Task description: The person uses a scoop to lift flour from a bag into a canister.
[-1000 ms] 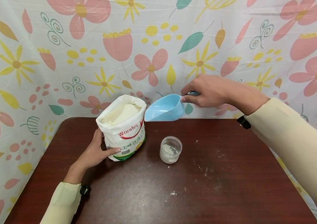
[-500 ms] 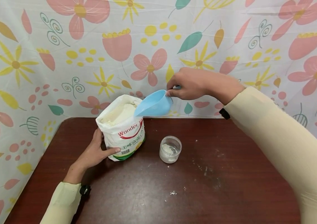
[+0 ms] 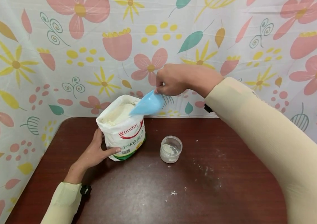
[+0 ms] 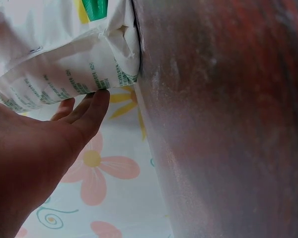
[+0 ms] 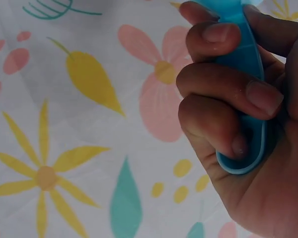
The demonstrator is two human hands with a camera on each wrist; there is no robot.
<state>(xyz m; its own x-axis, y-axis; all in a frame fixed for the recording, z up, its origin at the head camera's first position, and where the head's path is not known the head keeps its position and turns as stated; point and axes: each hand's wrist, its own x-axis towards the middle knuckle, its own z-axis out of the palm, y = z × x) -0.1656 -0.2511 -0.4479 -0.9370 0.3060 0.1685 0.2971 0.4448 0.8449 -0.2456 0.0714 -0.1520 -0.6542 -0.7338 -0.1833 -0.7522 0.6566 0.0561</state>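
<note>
Scoop handle (image 5: 241, 60) plain from right wrist, jar (image 3: 171, 153) only from head.

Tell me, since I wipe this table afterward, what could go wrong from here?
The blue scoop is at the mouth of the white Wonder bag and might tip it, though the left hand steadies it. White powder could also miss the clear jar; specks dot the table.

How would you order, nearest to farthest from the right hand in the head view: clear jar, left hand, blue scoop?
1. Blue scoop: held in the right hand.
2. Clear jar: right of the white bag.
3. Left hand: farther left, on the bag.
</note>
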